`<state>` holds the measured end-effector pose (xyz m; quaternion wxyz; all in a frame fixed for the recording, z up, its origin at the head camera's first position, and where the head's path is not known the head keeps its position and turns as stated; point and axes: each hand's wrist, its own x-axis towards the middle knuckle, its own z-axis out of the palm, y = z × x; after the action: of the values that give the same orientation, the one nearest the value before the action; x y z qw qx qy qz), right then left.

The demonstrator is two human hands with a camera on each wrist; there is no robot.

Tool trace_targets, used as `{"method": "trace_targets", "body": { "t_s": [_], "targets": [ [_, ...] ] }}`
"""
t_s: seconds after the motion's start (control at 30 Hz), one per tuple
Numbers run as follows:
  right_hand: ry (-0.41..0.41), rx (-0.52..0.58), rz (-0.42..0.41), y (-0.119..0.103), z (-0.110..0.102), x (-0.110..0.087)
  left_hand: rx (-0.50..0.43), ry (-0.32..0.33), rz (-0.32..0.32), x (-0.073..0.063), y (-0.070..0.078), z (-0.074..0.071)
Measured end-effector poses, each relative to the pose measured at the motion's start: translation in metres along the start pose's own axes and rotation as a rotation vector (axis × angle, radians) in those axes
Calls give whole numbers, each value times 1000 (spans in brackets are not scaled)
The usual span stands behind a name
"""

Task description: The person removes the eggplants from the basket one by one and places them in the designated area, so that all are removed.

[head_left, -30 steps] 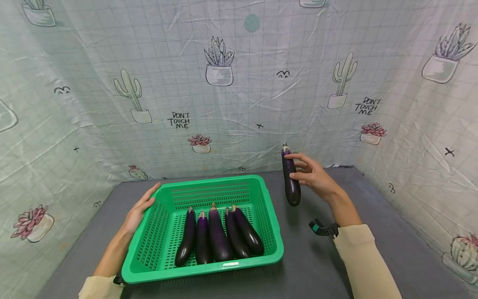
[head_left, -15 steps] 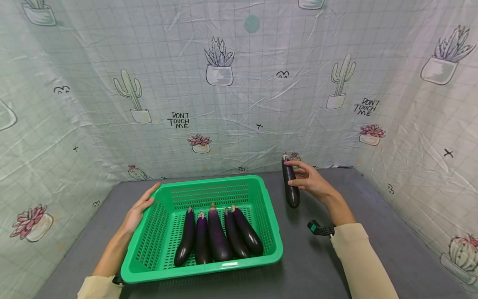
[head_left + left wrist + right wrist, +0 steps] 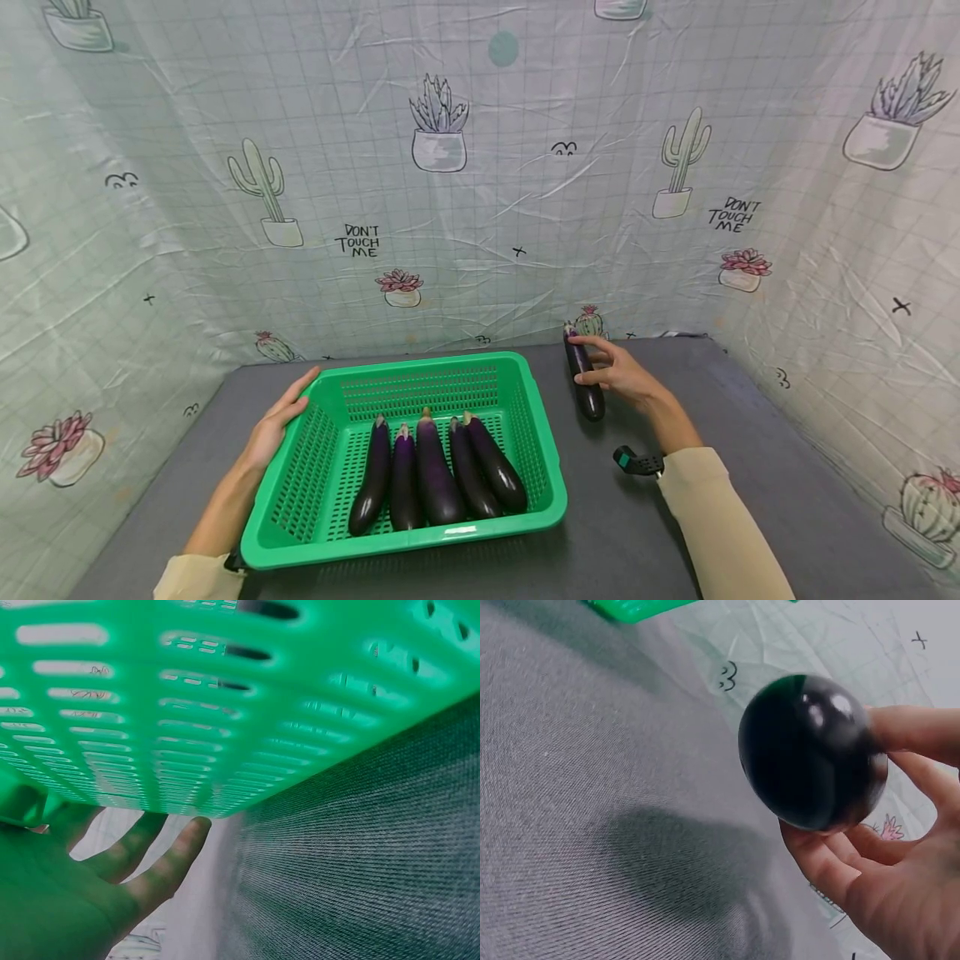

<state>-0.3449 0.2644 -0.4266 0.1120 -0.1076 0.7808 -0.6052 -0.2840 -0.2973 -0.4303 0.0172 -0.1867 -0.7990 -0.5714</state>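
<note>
My right hand (image 3: 626, 377) holds a dark purple eggplant (image 3: 582, 379) between thumb and fingers, to the right of the green basket. The stem end points away toward the back cloth. In the right wrist view the glossy round end of the eggplant (image 3: 810, 754) faces the camera, with its shadow on the grey table apart from it. My left hand (image 3: 273, 427) rests along the left rim of the green basket (image 3: 551, 462). The left wrist view shows its fingers (image 3: 169, 866) extended beside the slotted basket wall. Several eggplants (image 3: 435, 475) lie side by side inside.
The basket stands on a grey table (image 3: 750, 433). A cloth (image 3: 480, 208) printed with cacti and lettering hangs close behind the table and along both sides. A black band (image 3: 637, 461) hangs at the right wrist.
My right hand has lowered the eggplant toward the table, right of the basket. The left hand, the basket and the eggplants in it have stayed in place.
</note>
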Motion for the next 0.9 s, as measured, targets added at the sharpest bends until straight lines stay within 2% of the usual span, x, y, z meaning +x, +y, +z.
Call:
{"method": "trace_targets", "body": {
  "t_s": [0.3, 0.73, 0.9],
  "targets": [
    [28, -107, 52, 7, 4, 4, -14, 10, -4, 0, -1, 1],
    [59, -285, -38, 14, 6, 8, -20, 10, 20, 0, -3, 0],
    [36, -329, -66, 14, 8, 9, -24, 6, 29, -1, -4, 0]
  ]
}}
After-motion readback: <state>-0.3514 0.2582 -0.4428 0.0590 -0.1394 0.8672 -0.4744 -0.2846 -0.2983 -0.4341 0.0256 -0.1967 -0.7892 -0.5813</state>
